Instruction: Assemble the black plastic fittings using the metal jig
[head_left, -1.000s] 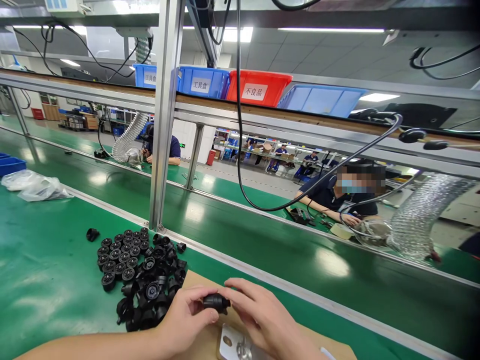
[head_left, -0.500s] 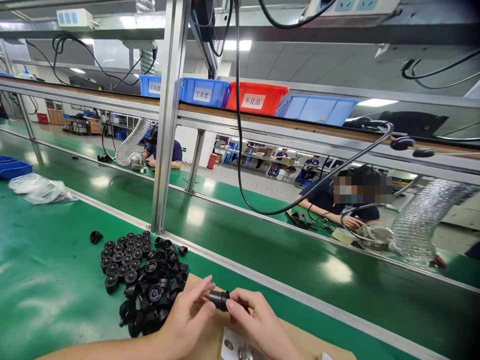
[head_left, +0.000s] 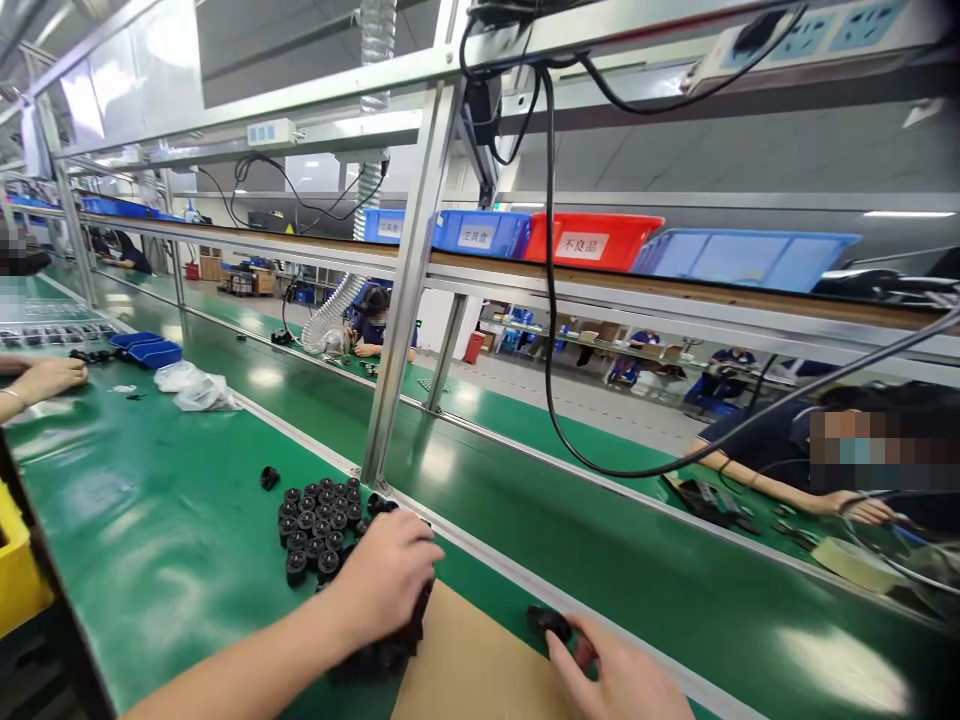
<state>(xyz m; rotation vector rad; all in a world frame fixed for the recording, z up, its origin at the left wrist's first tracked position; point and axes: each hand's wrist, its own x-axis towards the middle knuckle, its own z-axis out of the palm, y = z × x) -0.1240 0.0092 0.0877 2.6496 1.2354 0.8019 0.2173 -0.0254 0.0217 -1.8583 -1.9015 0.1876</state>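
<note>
My left hand lies palm down on the heap of small black plastic caps on the green bench, fingers curled over the pieces at the heap's right side. Whether it grips one is hidden. My right hand is low at the frame's bottom edge, fingertips pinching a black plastic part that rests at the edge of the brown cardboard sheet.
An aluminium post rises just behind the caps. The green conveyor belt runs beyond it. Another person's hand rests at far left near blue trays and plastic bags. A yellow bin sits at lower left. Workers sit opposite.
My hands have parted. The left moved from the black part onto the heap of caps; the right carried the part down to the cardboard's edge. My view swung left.
</note>
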